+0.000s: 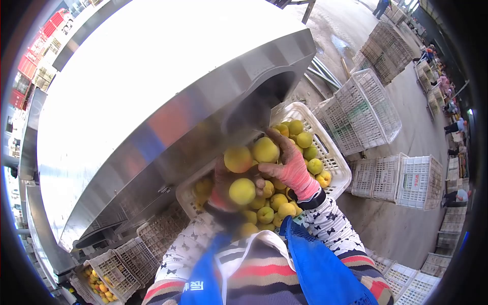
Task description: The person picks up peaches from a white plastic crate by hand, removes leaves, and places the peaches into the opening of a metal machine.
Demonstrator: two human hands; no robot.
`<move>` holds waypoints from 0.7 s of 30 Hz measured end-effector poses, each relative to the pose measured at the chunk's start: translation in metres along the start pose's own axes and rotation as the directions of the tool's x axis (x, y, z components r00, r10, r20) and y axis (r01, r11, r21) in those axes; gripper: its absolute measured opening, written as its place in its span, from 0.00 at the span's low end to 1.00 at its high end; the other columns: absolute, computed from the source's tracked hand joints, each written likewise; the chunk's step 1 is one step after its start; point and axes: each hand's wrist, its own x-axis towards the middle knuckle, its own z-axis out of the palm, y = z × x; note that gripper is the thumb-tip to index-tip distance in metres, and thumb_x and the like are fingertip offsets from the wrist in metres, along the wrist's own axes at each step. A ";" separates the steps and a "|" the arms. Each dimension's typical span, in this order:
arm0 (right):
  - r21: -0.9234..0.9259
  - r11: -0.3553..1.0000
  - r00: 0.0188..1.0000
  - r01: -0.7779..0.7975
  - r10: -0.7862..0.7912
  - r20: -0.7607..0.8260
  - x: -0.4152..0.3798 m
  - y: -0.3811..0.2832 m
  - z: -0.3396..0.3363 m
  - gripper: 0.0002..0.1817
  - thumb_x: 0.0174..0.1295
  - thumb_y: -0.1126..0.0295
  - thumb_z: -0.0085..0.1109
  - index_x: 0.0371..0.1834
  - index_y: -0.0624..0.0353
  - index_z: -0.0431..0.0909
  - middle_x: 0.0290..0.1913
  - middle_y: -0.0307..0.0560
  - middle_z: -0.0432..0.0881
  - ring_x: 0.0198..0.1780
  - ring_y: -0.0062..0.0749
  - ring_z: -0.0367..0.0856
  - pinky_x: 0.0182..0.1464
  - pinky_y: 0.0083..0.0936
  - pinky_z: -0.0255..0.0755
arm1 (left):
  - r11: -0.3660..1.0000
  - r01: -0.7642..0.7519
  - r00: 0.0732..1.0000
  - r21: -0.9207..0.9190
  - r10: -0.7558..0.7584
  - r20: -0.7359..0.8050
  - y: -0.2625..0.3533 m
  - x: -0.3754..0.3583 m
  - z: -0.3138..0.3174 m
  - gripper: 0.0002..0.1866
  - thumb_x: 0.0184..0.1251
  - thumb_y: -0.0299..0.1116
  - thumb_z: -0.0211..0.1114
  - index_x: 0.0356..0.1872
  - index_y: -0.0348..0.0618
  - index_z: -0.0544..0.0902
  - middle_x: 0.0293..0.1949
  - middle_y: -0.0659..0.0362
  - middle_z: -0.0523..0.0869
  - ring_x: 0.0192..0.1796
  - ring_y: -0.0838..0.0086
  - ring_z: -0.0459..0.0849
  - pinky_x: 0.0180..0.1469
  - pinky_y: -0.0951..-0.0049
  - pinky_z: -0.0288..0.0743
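My right hand (291,170), in a pink glove with soiled brown fingers, curls its thumb and forefinger around a yellow-green peach (266,150). Blurred and partly hidden, my left gloved hand (220,184) is behind and beside two more peaches, an upper peach (238,159) and a lower peach (242,191). These look raised above the others and appear to rest in its grasp. Both hands are over a white plastic crate (339,170) holding many yellow and green peaches. The steel lip of a machine (203,109) overhangs the crate's far side.
White crates (399,180) are stacked on the right, with an upright crate (376,109) farther up. At lower left are crates of fruit (109,274). A blue apron (325,269) hangs in front of my body. Other people (457,126) are in the distance at right.
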 end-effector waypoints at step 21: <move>-0.089 0.996 0.945 0.001 0.029 0.327 0.019 -0.014 -0.005 0.53 0.47 0.51 0.80 0.74 0.63 0.63 0.65 0.56 0.70 0.68 0.42 0.69 0.72 0.36 0.61 | 0.638 -0.198 0.882 0.744 0.447 -0.148 0.004 -0.003 0.039 0.32 0.71 0.35 0.63 0.72 0.36 0.65 0.64 0.54 0.74 0.64 0.71 0.73 0.67 0.70 0.68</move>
